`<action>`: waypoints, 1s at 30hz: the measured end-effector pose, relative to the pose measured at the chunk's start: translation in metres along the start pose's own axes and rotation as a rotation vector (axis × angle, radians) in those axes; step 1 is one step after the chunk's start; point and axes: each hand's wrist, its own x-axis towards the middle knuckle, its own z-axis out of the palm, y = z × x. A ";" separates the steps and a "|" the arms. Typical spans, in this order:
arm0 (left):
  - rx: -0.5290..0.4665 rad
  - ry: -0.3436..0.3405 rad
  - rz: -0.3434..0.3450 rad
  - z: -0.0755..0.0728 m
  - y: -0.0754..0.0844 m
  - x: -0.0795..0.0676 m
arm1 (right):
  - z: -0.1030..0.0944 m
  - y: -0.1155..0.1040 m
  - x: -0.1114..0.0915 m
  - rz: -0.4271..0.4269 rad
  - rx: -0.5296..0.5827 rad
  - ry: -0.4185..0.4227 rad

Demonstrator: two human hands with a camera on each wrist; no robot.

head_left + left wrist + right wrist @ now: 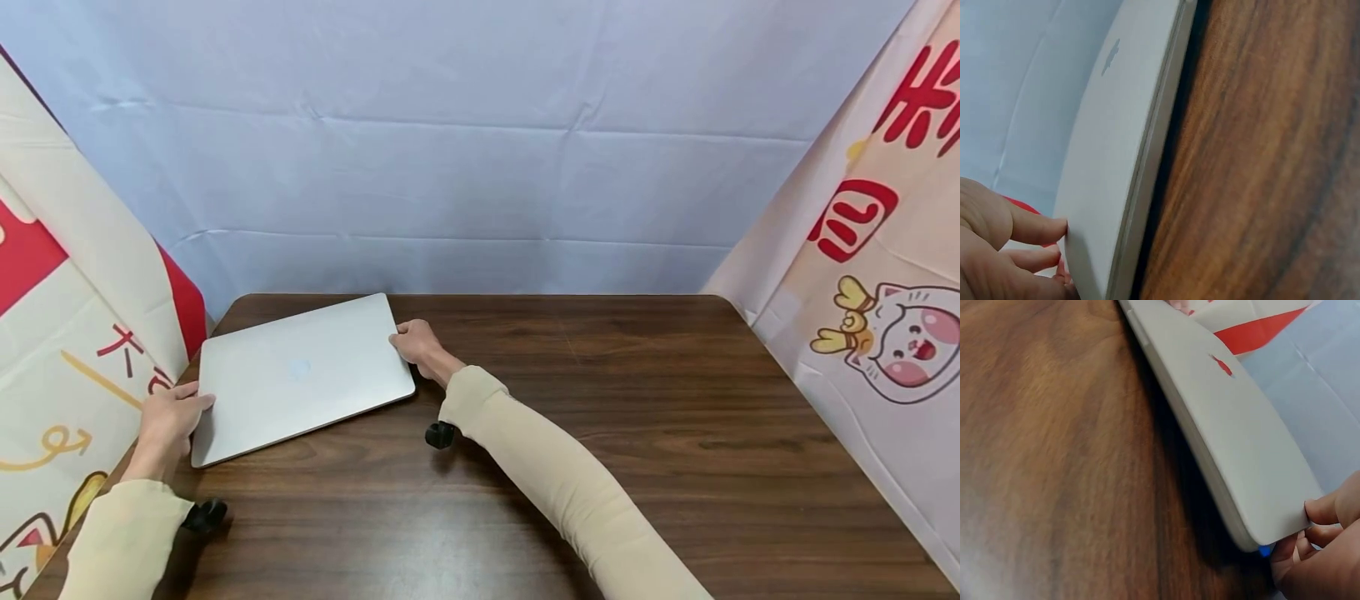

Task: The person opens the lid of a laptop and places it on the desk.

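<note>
1. Your worktop (pixel 600 400) was dark and wood-grained, with rounded far corners. A creased pale-blue cloth (pixel 450 167) hung behind it; a printed left cloth (pixel 97 225) and a printed right cloth (pixel 795 287) flanked it.
2. The closed silver laptop (pixel 300 375) was at the left of the worktop, askew, between your two hands.
3. The head view gave you the whole lid and both cream sleeves (pixel 570 475); the wrist views gave its thin side, bordered by a dark band. Only the right wrist view included a small blue patch (pixel 1264 550) by the near corner. You could not tell whether the underside touched the worktop.
4. Your left hand (pixel 167 421) gripped the left short edge, thumb against the lid.
5. Your right hand (pixel 420 346) pinched the opposite edge, thumb above, other fingers (pixel 1322 535) curled below.
</note>
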 end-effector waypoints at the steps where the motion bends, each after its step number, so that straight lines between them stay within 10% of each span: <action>1: 0.001 -0.005 -0.004 0.000 -0.001 0.000 | 0.000 0.001 -0.001 -0.006 -0.010 -0.006; 30: 0.007 -0.046 0.054 -0.002 0.016 -0.023 | -0.028 0.003 -0.026 -0.088 -0.025 -0.032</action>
